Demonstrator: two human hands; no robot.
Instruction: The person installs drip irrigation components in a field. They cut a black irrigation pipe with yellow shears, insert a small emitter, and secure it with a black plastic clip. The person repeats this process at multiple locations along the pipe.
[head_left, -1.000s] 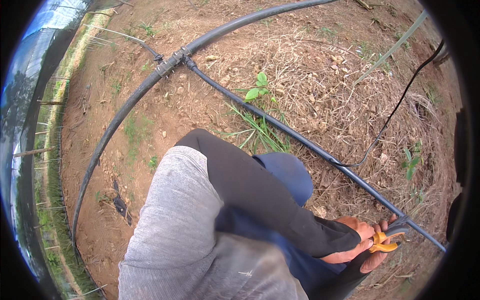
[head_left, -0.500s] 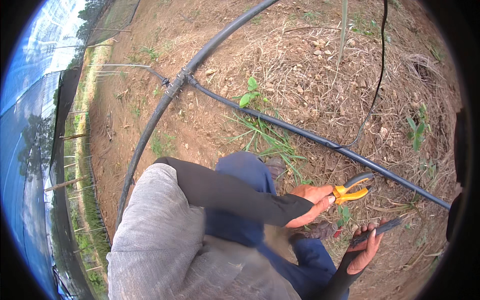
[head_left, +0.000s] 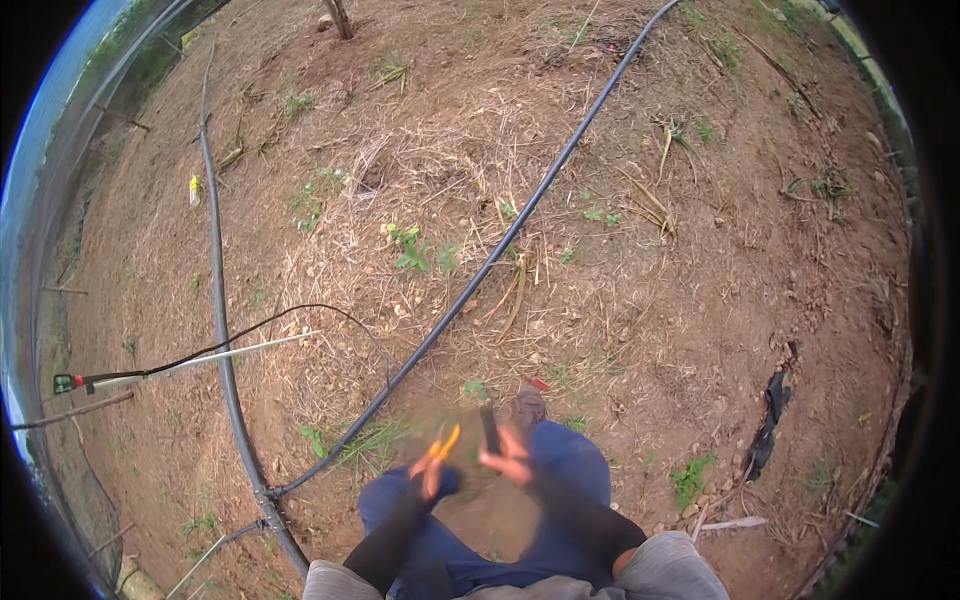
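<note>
My left hand (head_left: 428,474) is closed around yellow-orange pliers (head_left: 448,442), blurred by motion, above the ground between my knees. Just to its right, my right hand (head_left: 510,462) grips a short dark strip (head_left: 489,428) that points away from me; its exact kind cannot be made out. The two hands are close together but apart. Beyond them a long black irrigation pipe (head_left: 470,285) runs diagonally over the soil, and neither hand touches it. At the lower left it meets a thicker black pipe (head_left: 222,330) at a fitting (head_left: 268,493).
A thin black tube (head_left: 300,308) leads left to a small green-and-red sprinkler head (head_left: 68,383) on a pale stake (head_left: 270,343). A torn black plastic piece (head_left: 768,425) lies at right. Netting (head_left: 60,250) stands at far left. A small red object (head_left: 540,384) sits by my shoe (head_left: 528,408).
The view has swung right and straightened, so the pipe junction now sits at lower left. My hands have come closer together in front of me, still holding the pliers and the dark strip.
</note>
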